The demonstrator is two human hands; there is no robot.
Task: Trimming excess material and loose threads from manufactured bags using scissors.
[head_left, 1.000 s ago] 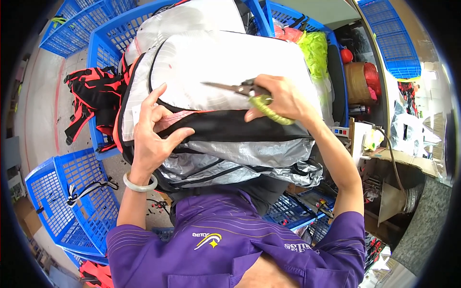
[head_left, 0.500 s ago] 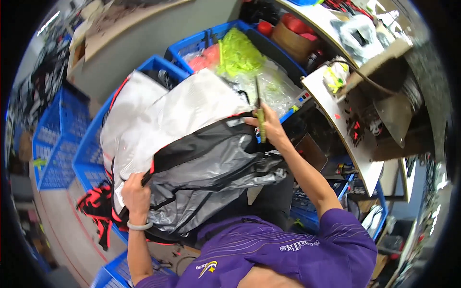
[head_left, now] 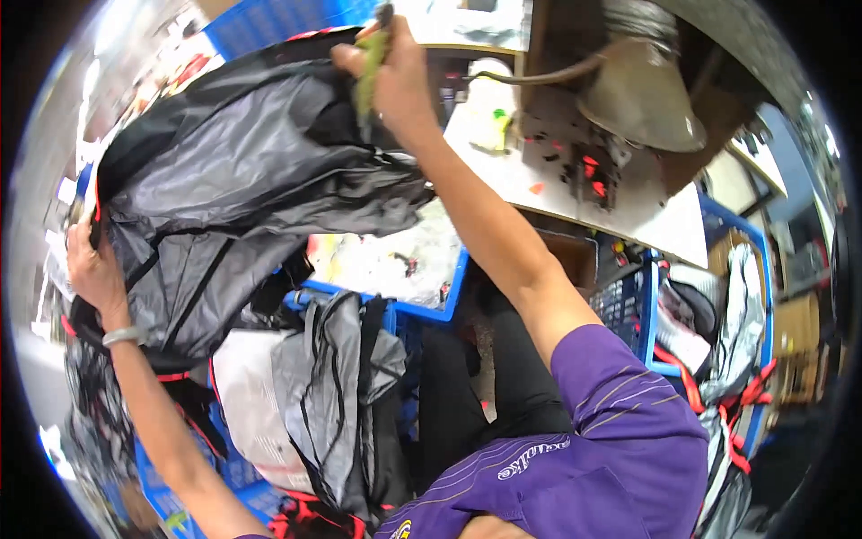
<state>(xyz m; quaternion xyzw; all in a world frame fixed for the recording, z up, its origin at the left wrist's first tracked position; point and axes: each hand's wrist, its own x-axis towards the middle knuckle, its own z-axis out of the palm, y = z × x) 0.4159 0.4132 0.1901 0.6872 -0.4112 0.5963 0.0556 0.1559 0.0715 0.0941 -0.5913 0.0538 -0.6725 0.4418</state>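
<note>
A large sewn bag piece point(head_left: 242, 171), silver-grey inside with black edges and red piping, is stretched up between my two hands. My left hand point(head_left: 95, 274) is closed around its left edge, a pale bracelet on the wrist. At the upper right edge my right hand point(head_left: 404, 85) is closed, holding a scissors-like cutting tool point(head_left: 369, 76) with a yellow-green handle along with the fabric. The tool's far end is cut off at the top of the picture. Another grey and white bag piece point(head_left: 256, 400) lies below, over a blue crate.
A blue-rimmed crate point(head_left: 422, 310) with clear plastic stands below the raised piece. On the right is a white worktable point(head_left: 655, 225) with black and red scraps point(head_left: 593, 175) and a lamp shade point(head_left: 642, 94). Another blue crate point(head_left: 759, 269) holds silver bag pieces.
Both hands have lifted the bag piece up and to the left, off the crate. Its grey inside now faces me and the white side is mostly hidden. The view has turned rightward.
</note>
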